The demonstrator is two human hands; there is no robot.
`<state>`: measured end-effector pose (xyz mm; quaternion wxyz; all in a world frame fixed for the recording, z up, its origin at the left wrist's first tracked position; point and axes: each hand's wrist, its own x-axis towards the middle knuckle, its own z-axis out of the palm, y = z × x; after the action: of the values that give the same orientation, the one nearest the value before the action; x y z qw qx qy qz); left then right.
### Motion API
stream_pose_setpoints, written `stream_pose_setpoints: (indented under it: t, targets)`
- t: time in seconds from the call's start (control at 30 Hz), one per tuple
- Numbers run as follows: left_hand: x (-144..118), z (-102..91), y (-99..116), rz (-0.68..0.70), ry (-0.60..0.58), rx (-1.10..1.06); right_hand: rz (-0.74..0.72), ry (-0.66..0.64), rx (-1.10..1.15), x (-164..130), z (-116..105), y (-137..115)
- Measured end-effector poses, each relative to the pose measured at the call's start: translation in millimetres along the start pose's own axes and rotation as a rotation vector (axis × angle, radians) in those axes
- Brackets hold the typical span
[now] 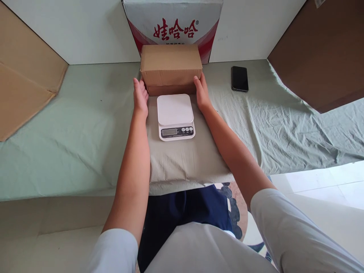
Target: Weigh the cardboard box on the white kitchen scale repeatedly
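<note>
A brown cardboard box (pixel 172 58) stands behind a white kitchen scale (pixel 174 110), its lid flaps closed. My left hand (pixel 140 96) presses against the box's lower left side, thumb pointing up. On the opposite side, my right hand (pixel 202 91) grips the lower right corner, with the thumb on the front face and fingers along the side. The box is held between both hands. The scale's plate carries nothing, and its small display looks blank. Whether the box's underside touches the cloth cannot be made out.
A large white and red carton (pixel 174 22) stands against the wall behind the box. To the right lies a black phone (pixel 239 79) on the green cloth (pixel 85 132). Cardboard panels flank the table, one at left (pixel 25 72) and a darker one at right (pixel 321 57).
</note>
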<state>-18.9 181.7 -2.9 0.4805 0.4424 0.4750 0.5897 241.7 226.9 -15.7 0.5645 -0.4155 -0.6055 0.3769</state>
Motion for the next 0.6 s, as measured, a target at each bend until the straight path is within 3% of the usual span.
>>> stream_pose_setpoints:
  t: [0.47, 0.6]
  targets:
    - [-1.9, -2.9, -6.8, 0.05, -0.019, 0.013, -0.011, -0.031, 0.0, -1.0, -0.8, 4.4]
    - [-10.0, 4.4, 3.9, 0.055, 0.014, 0.037, -0.053, -0.028, -0.003, -2.5, 1.1, -6.7]
